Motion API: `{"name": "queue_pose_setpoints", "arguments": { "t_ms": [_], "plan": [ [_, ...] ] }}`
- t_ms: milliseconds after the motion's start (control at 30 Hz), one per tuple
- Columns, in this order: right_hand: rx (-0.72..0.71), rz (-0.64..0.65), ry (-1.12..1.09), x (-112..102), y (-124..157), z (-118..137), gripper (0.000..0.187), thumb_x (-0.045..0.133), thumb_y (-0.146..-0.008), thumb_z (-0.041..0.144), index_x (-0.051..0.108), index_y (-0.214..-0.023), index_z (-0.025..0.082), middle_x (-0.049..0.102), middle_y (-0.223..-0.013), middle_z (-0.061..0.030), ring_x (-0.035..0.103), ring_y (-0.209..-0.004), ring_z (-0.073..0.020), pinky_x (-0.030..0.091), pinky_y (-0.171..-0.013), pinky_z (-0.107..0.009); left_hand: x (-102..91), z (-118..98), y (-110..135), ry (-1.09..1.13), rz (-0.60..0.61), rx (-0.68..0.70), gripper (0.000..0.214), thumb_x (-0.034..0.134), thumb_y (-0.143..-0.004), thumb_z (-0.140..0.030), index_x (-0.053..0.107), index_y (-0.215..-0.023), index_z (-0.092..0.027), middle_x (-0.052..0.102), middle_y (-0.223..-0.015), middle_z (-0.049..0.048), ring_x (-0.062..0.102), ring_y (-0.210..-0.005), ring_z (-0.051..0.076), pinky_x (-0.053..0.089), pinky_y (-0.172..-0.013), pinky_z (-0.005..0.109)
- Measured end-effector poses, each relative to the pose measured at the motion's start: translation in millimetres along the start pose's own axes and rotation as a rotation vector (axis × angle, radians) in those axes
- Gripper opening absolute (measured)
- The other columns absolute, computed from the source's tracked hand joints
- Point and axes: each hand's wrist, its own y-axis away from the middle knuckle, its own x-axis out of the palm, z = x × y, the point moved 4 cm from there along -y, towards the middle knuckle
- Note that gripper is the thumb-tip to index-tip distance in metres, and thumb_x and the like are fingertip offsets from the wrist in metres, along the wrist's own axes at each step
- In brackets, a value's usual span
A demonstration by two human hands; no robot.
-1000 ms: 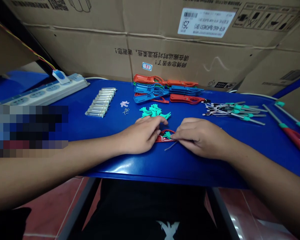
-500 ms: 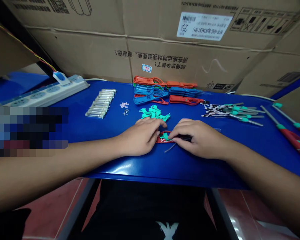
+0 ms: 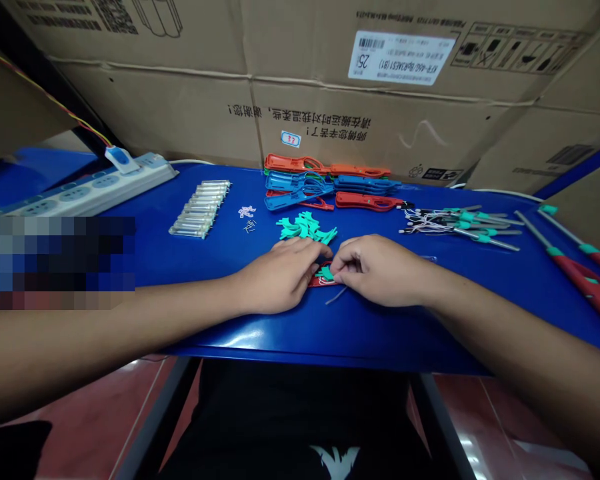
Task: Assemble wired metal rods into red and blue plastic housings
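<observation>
A red plastic handle shell lies flat on the blue table, with a small teal piece and thin white wires in it. My left hand rests on the shell's left end, fingers curled and pressed down on it. From the right, my right hand covers the other end, its fingertips pinched at the teal piece. A thin metal rod sticks out from under the shell toward me.
Behind my hands lie a heap of teal pieces, red and blue handle shells, clear tubes, small springs and wired teal-collared rods. Finished red tools lie at right, a power strip at left. Cardboard boxes wall the back.
My right hand has slid left along the red shell, closing in on my left hand; its fingertips now pinch at the teal piece. The left hand has barely moved.
</observation>
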Motion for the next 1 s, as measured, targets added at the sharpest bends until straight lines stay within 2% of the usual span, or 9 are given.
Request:
{"name": "queue_pose_setpoints", "arguments": {
  "t_ms": [400, 633, 700, 767, 833, 867, 933, 1000],
  "plan": [
    [0.019, -0.025, 0.016, -1, 2, 5, 0.012, 0.067, -0.083, 0.019, 0.077, -0.075, 0.021, 0.074, -0.077, -0.0003, 0.063, -0.064, -0.013, 0.042, -0.058, -0.025, -0.9, 0, 1, -0.01, 0.004, 0.001, 0.026, 0.037, -0.099, -0.018, 0.055, -0.117, -0.018, 0.063, -0.111, 0.0102, 0.057, -0.105, 0.024, 0.047, -0.093, 0.044],
    [-0.033, -0.082, 0.073, -7, 8, 3, 0.014, 0.068, -0.086, 0.024, 0.08, -0.081, 0.023, 0.075, -0.08, -0.0017, 0.065, -0.066, -0.0142, 0.044, -0.061, -0.026, -0.6, -2, -3, -0.07, -0.077, 0.014, 0.027, 0.038, -0.1, -0.02, 0.058, -0.119, -0.018, 0.065, -0.11, 0.01, 0.059, -0.105, 0.024, 0.048, -0.094, 0.043],
    [-0.056, -0.124, 0.077, -10, 11, 3, 0.014, 0.068, -0.087, 0.025, 0.08, -0.081, 0.022, 0.074, -0.078, -0.0017, 0.064, -0.066, -0.0141, 0.044, -0.062, -0.026, -12.9, -5, -4, -0.097, -0.14, 0.018, 0.028, 0.039, -0.1, -0.021, 0.058, -0.121, -0.017, 0.065, -0.11, 0.0105, 0.059, -0.105, 0.023, 0.048, -0.093, 0.041],
    [-0.09, -0.193, 0.082, -15, 15, 3, 0.016, 0.066, -0.088, 0.027, 0.079, -0.08, 0.021, 0.073, -0.077, -0.0023, 0.064, -0.07, -0.0147, 0.044, -0.064, -0.027, -37.3, -3, 0, -0.14, -0.199, -0.002, 0.028, 0.042, -0.1, -0.025, 0.059, -0.119, -0.016, 0.066, -0.108, 0.0101, 0.061, -0.101, 0.022, 0.049, -0.089, 0.036],
    [-0.132, -0.286, 0.081, -22, 20, 2, 0.022, 0.064, -0.091, 0.029, 0.076, -0.076, 0.02, 0.071, -0.076, -0.0026, 0.063, -0.073, -0.0153, 0.044, -0.067, -0.028, -67.7, 6, 8, -0.275, -0.151, -0.05, 0.023, 0.049, -0.097, -0.029, 0.066, -0.109, -0.019, 0.069, -0.098, 0.0068, 0.061, -0.084, 0.019, 0.047, -0.076, 0.031],
    [-0.151, -0.332, 0.08, -26, 21, 1, 0.024, 0.062, -0.092, 0.03, 0.074, -0.073, 0.02, 0.07, -0.075, -0.0026, 0.063, -0.073, -0.0154, 0.043, -0.067, -0.028, -83.8, 14, 14, -0.381, -0.105, -0.098, 0.02, 0.053, -0.094, -0.029, 0.07, -0.101, -0.02, 0.069, -0.094, 0.0057, 0.059, -0.076, 0.017, 0.045, -0.072, 0.03],
    [-0.182, -0.404, 0.078, -31, 23, -2, 0.026, 0.061, -0.092, 0.031, 0.071, -0.07, 0.02, 0.069, -0.074, -0.0024, 0.062, -0.071, -0.0151, 0.044, -0.068, -0.029, -116.3, 40, 29, -0.596, -0.05, -0.286, 0.015, 0.06, -0.087, -0.027, 0.073, -0.087, -0.02, 0.069, -0.081, 0.0041, 0.05, -0.063, 0.015, 0.04, -0.065, 0.029],
    [-0.198, -0.446, 0.08, -34, 23, -6, 0.026, 0.061, -0.092, 0.03, 0.069, -0.069, 0.019, 0.068, -0.072, -0.0022, 0.06, -0.068, -0.0147, 0.044, -0.068, -0.03, -137.6, 68, 42, -0.692, 0.043, -0.46, 0.011, 0.064, -0.08, -0.021, 0.072, -0.073, -0.019, 0.062, -0.061, -0.0003, 0.036, -0.051, 0.01, 0.035, -0.062, 0.027]
  ]
}}
